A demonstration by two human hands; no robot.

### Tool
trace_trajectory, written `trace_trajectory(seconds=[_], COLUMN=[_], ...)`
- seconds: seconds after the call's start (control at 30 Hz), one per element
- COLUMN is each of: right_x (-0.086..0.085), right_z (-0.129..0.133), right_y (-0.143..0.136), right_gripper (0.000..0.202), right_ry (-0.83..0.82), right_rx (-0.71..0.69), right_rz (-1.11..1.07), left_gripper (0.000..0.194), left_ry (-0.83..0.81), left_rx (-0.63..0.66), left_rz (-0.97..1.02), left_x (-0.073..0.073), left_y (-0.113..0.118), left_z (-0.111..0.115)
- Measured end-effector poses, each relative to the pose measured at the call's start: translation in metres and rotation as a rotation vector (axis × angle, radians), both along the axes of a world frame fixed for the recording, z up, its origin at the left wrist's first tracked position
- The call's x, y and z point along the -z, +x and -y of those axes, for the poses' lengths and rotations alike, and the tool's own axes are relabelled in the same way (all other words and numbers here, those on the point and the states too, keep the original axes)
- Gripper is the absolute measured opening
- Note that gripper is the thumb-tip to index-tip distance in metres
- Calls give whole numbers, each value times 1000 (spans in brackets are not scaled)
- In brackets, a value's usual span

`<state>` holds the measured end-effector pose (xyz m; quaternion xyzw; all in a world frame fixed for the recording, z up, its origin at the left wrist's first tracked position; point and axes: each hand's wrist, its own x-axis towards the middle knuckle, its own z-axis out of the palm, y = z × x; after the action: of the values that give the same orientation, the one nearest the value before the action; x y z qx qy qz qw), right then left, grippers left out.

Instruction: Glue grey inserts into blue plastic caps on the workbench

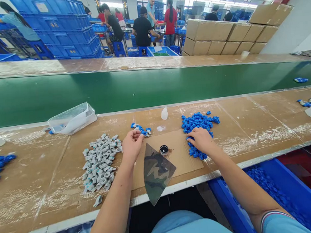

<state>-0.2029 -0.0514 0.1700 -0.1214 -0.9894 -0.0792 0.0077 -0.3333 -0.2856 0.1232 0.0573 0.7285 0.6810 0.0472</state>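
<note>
My left hand (132, 144) is over the brown bench beside a small group of blue and grey pieces (145, 131), its fingers curled together; what they hold, if anything, is too small to name. My right hand (200, 138) reaches onto the pile of small blue pieces (199, 122), fingertips bent among them; whether it grips one is hidden. Between the hands lie a camouflage cloth piece (157, 172) and a small round black container (164, 150) on a cardboard sheet (179, 143). Left of my left hand spreads a pile of small grey pieces (101, 164).
A small white bottle (164, 113) stands behind the cardboard. A clear plastic tub (73, 119) is at the back left, before the green belt (142, 88). Blue bin (285, 192) sits below the bench edge at right. People work beyond stacked cartons (219, 36).
</note>
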Motion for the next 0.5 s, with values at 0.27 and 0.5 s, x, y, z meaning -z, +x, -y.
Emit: trace_trajectory(seconds=[0.27,0.5], right_x=[-2,3], right_z=[9,8], right_y=[-8,-10], right_gripper=[22,30], right_ry=[40,55], right_rx=[-84,-52], right_rz=[207,206], left_gripper=[24,20], left_ry=[-131,-581], left_rx=[-71,-295], left_rz=[-157,-558], left_x=[5,35], left_y=[15,77], left_z=[4,76])
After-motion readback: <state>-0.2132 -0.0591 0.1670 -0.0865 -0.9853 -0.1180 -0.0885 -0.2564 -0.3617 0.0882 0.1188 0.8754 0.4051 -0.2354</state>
